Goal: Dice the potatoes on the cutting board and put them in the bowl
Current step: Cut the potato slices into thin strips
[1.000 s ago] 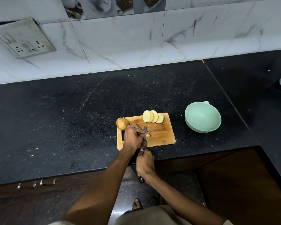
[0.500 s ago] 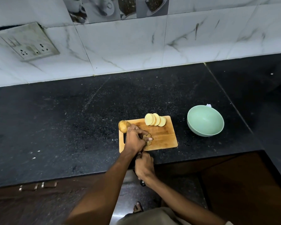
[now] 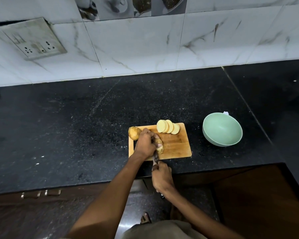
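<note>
On the cutting board (image 3: 176, 145) a potato (image 3: 160, 146) is pinned by the left hand (image 3: 145, 144) and sliced — the knife (image 3: 155, 158) is gripped by the right hand (image 3: 161, 176); dicing is judged to follow.

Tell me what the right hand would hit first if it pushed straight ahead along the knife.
Probably the left hand and the potato it holds on the cutting board. The right hand grips the knife, which points straight at them; past those, the potato slices. Depth is unclear.

Both forearms are bare, with no sleeves, watch, or rings visible. A khaki-olive garment (image 3: 155, 230) covers the lower torso. One foot (image 3: 145, 219) appears in an open sandal; detail is unclear.
</note>
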